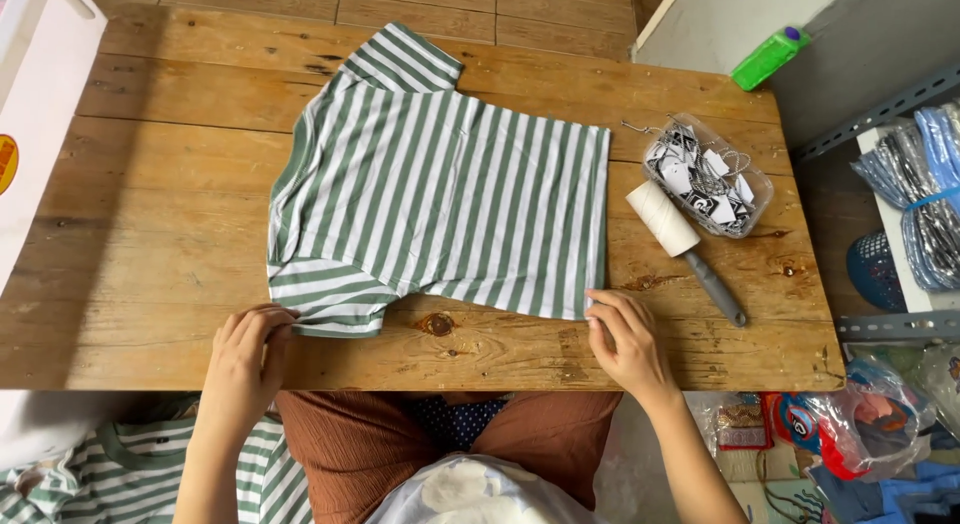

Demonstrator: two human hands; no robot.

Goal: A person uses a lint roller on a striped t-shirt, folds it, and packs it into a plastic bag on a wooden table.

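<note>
striped T-shirt [440,194] flat on desk [150,234], long axis left-right | left hand [245,354] pinches sleeve edge | right hand [625,339] pinches hem corner | both at near edge

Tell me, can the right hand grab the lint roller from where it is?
Probably yes. The right hand rests at the striped shirt's corner, and the lint roller lies just beside it with bare table between.
</note>
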